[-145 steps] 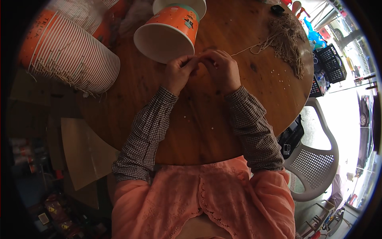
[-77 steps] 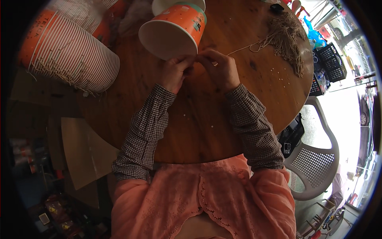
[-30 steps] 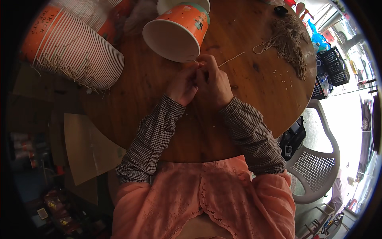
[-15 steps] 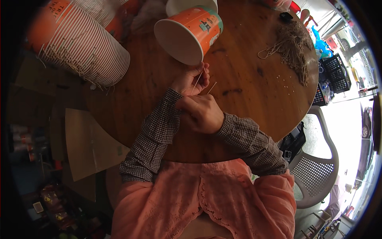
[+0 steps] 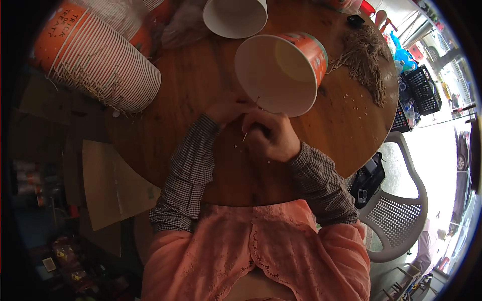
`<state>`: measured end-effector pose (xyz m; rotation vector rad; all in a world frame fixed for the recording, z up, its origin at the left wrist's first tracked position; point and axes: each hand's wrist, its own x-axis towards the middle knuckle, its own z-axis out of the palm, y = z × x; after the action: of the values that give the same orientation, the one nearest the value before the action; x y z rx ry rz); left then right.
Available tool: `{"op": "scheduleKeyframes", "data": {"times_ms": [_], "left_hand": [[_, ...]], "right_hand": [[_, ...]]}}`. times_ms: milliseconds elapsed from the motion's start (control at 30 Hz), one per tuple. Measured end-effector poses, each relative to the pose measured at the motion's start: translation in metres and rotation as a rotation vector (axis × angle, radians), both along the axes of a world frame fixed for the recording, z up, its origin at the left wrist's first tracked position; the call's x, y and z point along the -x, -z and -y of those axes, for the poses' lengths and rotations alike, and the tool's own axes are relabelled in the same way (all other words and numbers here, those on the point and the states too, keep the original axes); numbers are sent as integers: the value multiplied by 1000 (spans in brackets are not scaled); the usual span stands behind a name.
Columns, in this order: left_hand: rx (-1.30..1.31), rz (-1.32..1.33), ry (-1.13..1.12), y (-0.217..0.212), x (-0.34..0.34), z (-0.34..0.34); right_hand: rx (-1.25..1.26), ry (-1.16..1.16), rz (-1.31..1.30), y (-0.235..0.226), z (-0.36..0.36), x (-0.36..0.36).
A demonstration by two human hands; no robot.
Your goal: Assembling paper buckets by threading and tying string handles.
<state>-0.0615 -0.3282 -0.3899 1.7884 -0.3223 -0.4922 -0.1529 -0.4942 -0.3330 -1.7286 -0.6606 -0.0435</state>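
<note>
An orange paper bucket [image 5: 278, 75] lies tipped with its wide white mouth towards me, at the far side of my hands. My left hand [image 5: 228, 109], in shadow, has its fingers closed at the near left of the rim, where a thin cord end pokes up inside the mouth. My right hand [image 5: 273, 134] is curled just below the rim, its fingers bent round a thin tan cord [image 5: 244, 137] whose short end sticks out on the left. The fingertips of both hands nearly meet and partly hide the cord and the rim.
A long stack of nested orange buckets [image 5: 113, 65] with loose cords lies at left. Another white-mouthed bucket [image 5: 236, 20] stands behind. A heap of tan cords [image 5: 366, 55] and small white dots are on the right of the round wooden table [image 5: 191, 75]. A plastic chair [image 5: 401, 215] stands right.
The bucket has shifted right and nearer, its mouth turned more towards me. My right hand has moved up to the rim. A few small white bits now show on the table near my hands.
</note>
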Motion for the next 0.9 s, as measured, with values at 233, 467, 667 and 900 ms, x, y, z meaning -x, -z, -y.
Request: {"op": "scheduleKeyframes", "data": {"times_ms": [233, 467, 667, 900], "left_hand": [[-48, -401, 166, -21, -1, -9], [-253, 336, 200, -27, 37, 35], [-139, -25, 79, -37, 39, 38], [-433, 203, -78, 14, 14, 3]], "right_hand": [[291, 67, 68, 31, 19, 12], [189, -128, 149, 34, -24, 41], [261, -134, 221, 37, -41, 55], [33, -134, 199, 21, -47, 66]]}}
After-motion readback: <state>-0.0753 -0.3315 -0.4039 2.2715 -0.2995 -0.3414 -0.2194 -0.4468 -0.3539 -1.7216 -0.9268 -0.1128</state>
